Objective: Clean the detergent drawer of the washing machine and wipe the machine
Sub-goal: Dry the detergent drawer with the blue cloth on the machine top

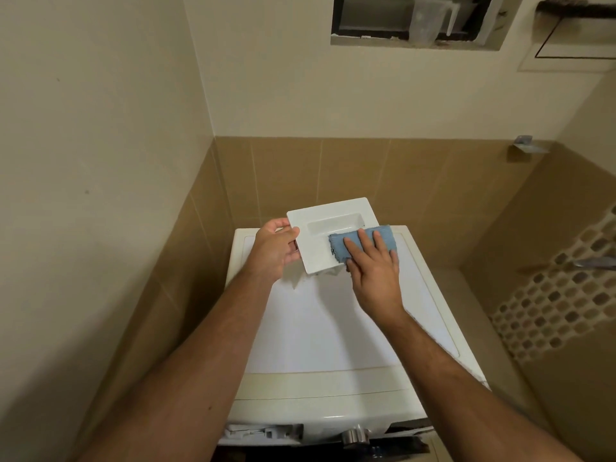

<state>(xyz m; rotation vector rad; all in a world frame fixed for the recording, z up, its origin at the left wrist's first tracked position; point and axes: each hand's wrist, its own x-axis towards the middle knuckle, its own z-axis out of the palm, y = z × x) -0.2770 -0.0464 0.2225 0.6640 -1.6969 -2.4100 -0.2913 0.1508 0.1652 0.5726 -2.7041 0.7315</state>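
The white detergent drawer [320,221] is out of the machine and held above the washing machine's top [333,328], its front panel with the recessed handle facing me. My left hand [275,250] grips the drawer's left edge. My right hand [373,265] presses a blue cloth [340,248] flat against the lower right of the panel with straight fingers. The rest of the drawer's body is hidden behind the panel.
The empty drawer slot [263,433] and a metal dial [356,436] show at the machine's front. Tiled walls close in behind and on the left. A tap [593,262] juts from the mosaic wall on the right. A wall niche [416,21] sits high up.
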